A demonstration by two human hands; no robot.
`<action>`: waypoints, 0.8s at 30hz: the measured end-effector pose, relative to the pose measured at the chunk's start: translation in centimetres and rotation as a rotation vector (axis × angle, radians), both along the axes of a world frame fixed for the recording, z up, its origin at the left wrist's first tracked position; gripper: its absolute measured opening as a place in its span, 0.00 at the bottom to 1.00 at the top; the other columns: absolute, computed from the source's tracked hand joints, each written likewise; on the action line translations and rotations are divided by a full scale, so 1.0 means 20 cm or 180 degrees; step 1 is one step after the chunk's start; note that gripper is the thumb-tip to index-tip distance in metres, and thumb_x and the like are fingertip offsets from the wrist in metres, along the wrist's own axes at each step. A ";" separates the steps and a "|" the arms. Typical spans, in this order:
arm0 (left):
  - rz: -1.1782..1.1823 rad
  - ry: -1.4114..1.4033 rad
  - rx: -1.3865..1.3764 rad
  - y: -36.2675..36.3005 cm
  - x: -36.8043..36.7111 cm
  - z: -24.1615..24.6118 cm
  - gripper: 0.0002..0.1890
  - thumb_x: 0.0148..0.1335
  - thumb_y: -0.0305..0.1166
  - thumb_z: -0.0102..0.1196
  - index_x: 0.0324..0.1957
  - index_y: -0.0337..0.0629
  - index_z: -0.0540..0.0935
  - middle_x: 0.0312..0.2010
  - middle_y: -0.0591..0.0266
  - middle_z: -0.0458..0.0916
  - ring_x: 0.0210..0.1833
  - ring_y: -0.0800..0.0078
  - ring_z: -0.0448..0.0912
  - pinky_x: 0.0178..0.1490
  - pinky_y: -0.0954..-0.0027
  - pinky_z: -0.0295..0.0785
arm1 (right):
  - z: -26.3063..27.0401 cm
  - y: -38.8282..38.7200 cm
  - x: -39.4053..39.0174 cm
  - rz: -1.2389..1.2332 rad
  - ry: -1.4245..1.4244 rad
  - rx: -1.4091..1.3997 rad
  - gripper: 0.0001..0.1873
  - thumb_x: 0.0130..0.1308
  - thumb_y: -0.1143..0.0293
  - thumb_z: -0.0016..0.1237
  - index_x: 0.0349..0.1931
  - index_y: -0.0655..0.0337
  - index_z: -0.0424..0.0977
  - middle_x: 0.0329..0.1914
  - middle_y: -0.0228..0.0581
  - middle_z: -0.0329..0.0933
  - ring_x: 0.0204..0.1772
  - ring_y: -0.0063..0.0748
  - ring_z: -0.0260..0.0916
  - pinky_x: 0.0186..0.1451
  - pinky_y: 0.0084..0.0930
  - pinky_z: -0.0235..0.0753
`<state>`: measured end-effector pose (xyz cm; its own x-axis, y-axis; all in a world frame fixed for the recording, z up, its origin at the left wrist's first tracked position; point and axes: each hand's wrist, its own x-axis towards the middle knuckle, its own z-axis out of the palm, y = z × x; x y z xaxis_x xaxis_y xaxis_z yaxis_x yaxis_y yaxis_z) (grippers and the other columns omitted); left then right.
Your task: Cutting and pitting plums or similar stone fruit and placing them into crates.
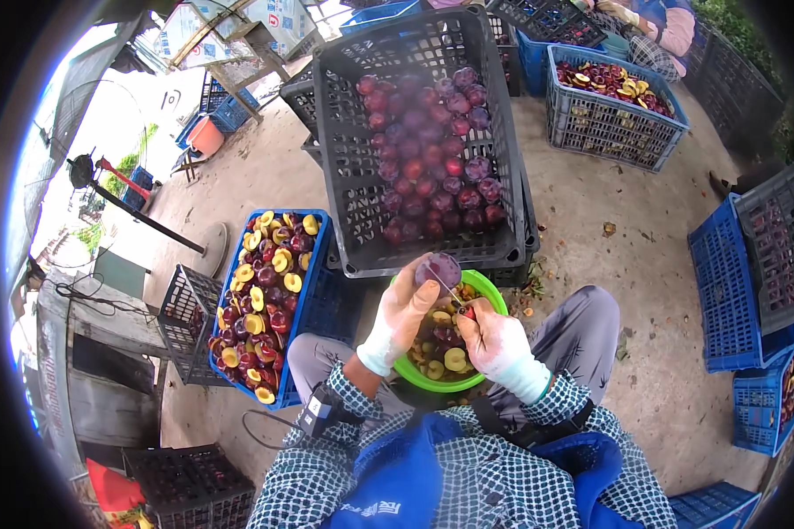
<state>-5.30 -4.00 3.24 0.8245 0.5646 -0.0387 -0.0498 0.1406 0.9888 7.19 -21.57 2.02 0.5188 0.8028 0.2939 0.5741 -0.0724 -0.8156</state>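
Note:
In my gloved left hand (397,317) is a whole purple plum (441,270), held up between thumb and fingers. My gloved right hand (503,340) grips a small knife by its red handle (467,313), and its thin blade lies against the plum. Both gloves leave fingertips bare. Directly below my hands, between my knees, a bright green basin (494,291) contains cut plum pieces, partly hidden by the hands. Just beyond it stands a black plastic crate (347,165) of whole plums, tilted towards me.
Left of my knee, a blue crate (324,254) is heaped with halved plums. Another crate (609,132) of cut plums stands at the far right, near a seated person (668,33). More blue crates (728,291) line the right side. A pedestal stand (172,211) rises at left.

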 end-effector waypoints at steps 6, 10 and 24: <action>-0.0109 -0.0049 0.0058 -0.01 0.00 0.02 0.39 0.81 0.51 0.66 0.80 0.33 0.71 0.68 0.58 0.82 0.68 0.69 0.82 0.73 0.63 0.78 | -0.06 0.04 -0.02 -0.0080 -0.0126 -0.0123 0.11 0.80 0.63 0.59 0.47 0.61 0.75 0.28 0.56 0.84 0.32 0.68 0.84 0.35 0.57 0.82; 0.0035 -0.0329 -0.0354 -0.05 0.02 -0.02 0.34 0.84 0.48 0.62 0.79 0.33 0.72 0.68 0.56 0.83 0.69 0.67 0.82 0.75 0.62 0.76 | -0.12 0.06 -0.06 -0.0189 -0.0163 -0.0047 0.12 0.80 0.62 0.58 0.50 0.62 0.76 0.30 0.56 0.85 0.31 0.67 0.84 0.35 0.58 0.83; -0.0224 -0.0734 -0.1409 -0.14 0.12 0.00 0.41 0.81 0.55 0.64 0.81 0.34 0.69 0.69 0.56 0.82 0.71 0.64 0.80 0.79 0.59 0.72 | -0.08 0.04 -0.07 -0.0337 0.0024 0.0011 0.15 0.80 0.63 0.59 0.54 0.65 0.75 0.31 0.55 0.85 0.34 0.68 0.85 0.36 0.55 0.85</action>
